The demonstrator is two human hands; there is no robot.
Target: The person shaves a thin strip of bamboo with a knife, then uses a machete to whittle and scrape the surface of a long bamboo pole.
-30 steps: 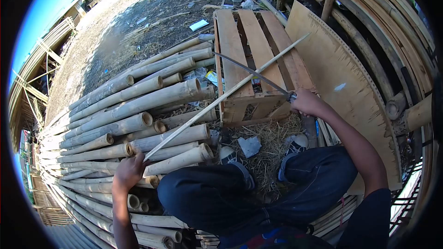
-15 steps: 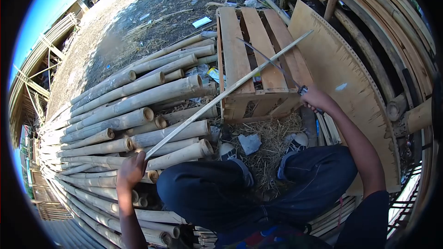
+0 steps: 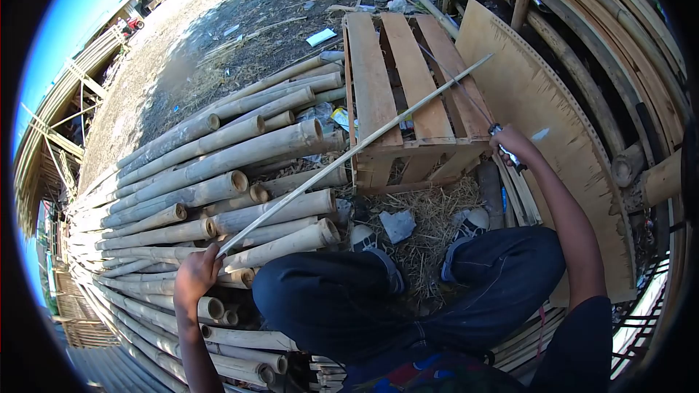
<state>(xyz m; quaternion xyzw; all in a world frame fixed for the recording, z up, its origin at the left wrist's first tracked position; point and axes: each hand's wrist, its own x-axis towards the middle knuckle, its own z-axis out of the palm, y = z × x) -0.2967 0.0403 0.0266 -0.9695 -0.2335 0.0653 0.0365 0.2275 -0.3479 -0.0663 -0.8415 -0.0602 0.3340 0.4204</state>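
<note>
My left hand (image 3: pixel 196 274), at the lower left, is closed round the near end of a long pale bamboo strip (image 3: pixel 354 151). The strip slants up to the right across a wooden slatted crate (image 3: pixel 409 73), its far end over the crate's right side. In my right hand (image 3: pixel 515 144) is the handle of a long, thin-bladed knife (image 3: pixel 475 104). Its blade points up and left and crosses the strip near the strip's far end, above the crate's slats.
Stacked bamboo poles (image 3: pixel 240 145) fill the left side. A curved plywood sheet (image 3: pixel 542 102) leans right of the crate, beside more bamboo (image 3: pixel 575 51). Between my shoes lies a grey stone (image 3: pixel 397 225) on straw. A thin bundle of strips (image 3: pixel 518 193) stands by the crate.
My right hand has moved slightly right, and the knife blade has swung to a steeper angle, crossing nearer the strip's far end. My left hand has shifted slightly left and down.
</note>
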